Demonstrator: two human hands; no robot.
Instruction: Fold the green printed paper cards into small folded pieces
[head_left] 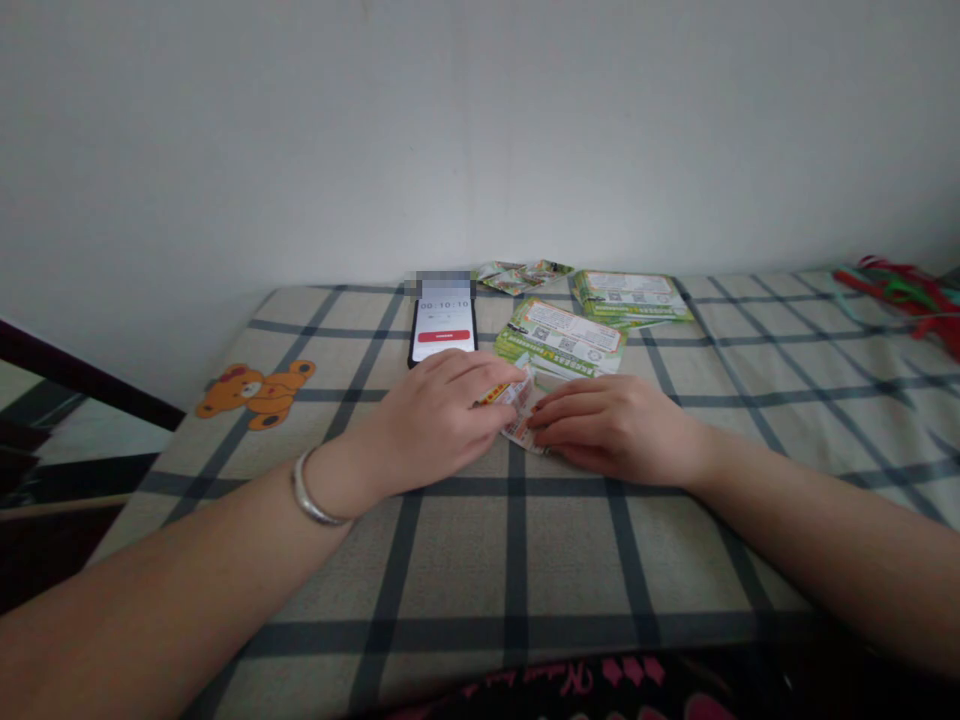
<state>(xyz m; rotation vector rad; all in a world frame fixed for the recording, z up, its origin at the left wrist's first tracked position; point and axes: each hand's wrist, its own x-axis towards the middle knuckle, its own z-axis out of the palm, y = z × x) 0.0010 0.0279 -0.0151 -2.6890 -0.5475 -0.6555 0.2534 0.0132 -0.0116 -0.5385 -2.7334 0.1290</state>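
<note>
a small paper slip (pixel 517 410) lies on the checked cloth between the two hands, mostly hidden under the fingers. what shows is white with red and yellow print, and it looks creased or partly folded, one corner lifted a little off the cloth. the left hand (pixel 431 420) rests palm down on its left part, fingertips pressing the printed edge; the right hand (pixel 615 425) lies flat on its right part, fingers pointing left. the two sets of fingertips nearly meet over the slip. its full shape cannot be told.
</note>
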